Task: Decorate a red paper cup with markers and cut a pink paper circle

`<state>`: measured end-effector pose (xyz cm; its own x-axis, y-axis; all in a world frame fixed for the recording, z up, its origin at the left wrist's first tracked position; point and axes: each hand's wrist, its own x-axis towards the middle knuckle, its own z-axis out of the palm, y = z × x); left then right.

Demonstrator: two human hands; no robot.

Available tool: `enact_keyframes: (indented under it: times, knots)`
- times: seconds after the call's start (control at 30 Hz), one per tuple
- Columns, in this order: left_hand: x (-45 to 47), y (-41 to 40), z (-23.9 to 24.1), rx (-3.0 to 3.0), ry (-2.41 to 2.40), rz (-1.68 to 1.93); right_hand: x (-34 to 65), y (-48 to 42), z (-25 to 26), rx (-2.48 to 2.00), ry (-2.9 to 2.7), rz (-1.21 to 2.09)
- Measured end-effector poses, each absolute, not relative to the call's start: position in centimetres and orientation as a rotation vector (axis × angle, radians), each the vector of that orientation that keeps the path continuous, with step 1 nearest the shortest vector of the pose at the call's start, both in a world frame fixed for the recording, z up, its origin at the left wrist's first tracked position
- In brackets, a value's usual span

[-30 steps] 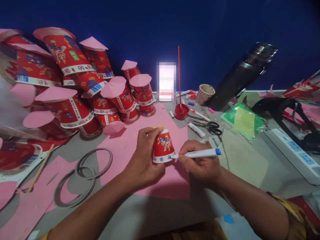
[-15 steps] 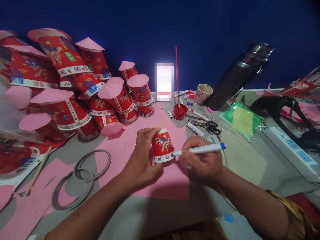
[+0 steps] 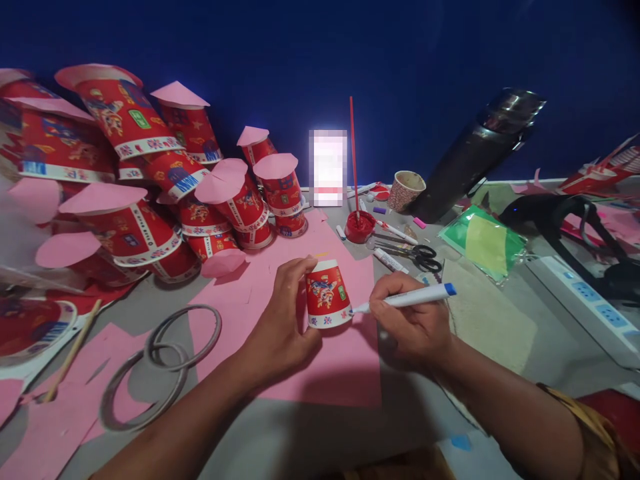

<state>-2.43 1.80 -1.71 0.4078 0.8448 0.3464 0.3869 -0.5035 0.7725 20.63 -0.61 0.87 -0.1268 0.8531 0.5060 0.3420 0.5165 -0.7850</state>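
Heaped at far left against the dark blue wall (image 3: 300, 53): red printed paper cups capped with pink paper discs (image 3: 145, 180). In front, flat on the grey table (image 3: 310, 427): two overlapping grey metal rings (image 3: 165, 353), near a thin wooden stick (image 3: 70, 353). Further back, a small red paint pot (image 3: 359, 227) with a slim red rod (image 3: 353, 153) upright in it; just right, black-handled scissors (image 3: 423, 257). Beyond, a brown patterned paper cup (image 3: 405, 190), a leaning black cylindrical flask (image 3: 475, 157), a green plastic packet (image 3: 483, 240), a white power strip (image 3: 585, 300).

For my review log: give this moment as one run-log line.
left hand: holds inverted red cup | right hand: white marker, tip by cup rim | under: pink paper
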Motion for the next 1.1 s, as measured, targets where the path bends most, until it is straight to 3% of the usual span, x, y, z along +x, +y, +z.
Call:
enact_keyframes:
  times: [1.1]
  knots:
    - [-2.51,1.78,-1.4,2.062,1.044,0.974,19.92,-0.44,0.81,-0.977,-1.824,0.553]
